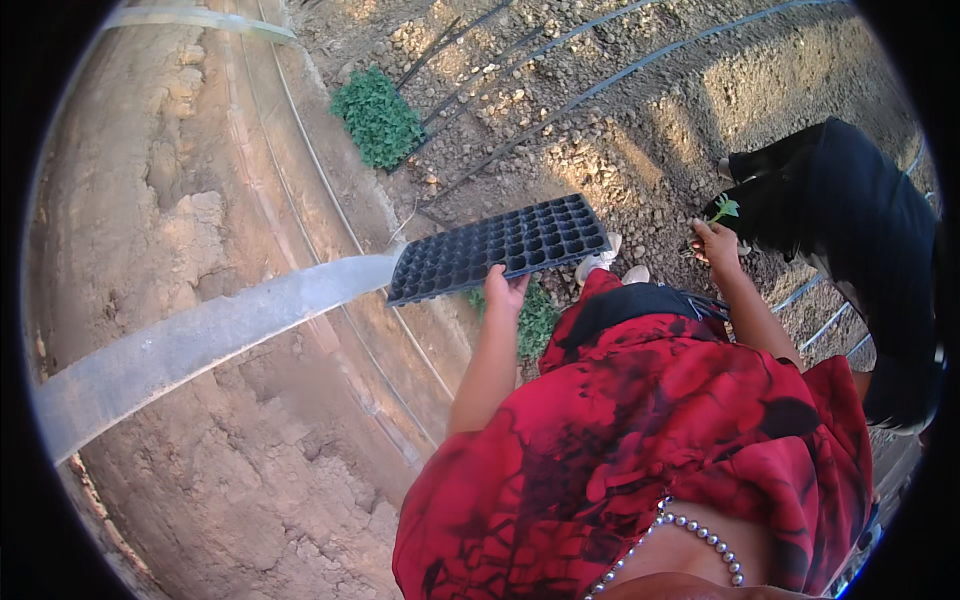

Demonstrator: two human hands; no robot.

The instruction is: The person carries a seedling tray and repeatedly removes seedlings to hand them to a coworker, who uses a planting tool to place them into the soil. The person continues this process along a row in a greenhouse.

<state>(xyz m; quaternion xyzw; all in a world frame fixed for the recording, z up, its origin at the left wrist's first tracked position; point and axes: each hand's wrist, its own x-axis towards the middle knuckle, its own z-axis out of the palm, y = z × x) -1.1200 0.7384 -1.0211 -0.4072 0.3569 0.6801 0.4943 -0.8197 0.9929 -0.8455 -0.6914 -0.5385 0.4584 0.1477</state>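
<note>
My left hand [507, 292] grips the near long edge of a black plastic seedling tray [499, 249], thumb over the rim. The tray's many round cells look hollow, with no plants showing in them. My right hand [716, 244], off to the right of the tray, pinches a small green seedling [724, 208] with its leaves pointing up. Something thin and dark hangs below those fingers, too small to make out. Partly hidden under the tray and my left forearm is a clump of green seedlings [536, 321] at ground level.
Another dense block of seedlings [377, 118] sits on the soil ahead. Drip irrigation lines [600, 88] run across the cloddy bed. A pale concrete strip [225, 334] crosses the bare earth at left. Close on my right, a person in dark clothes [840, 217] bends over.
</note>
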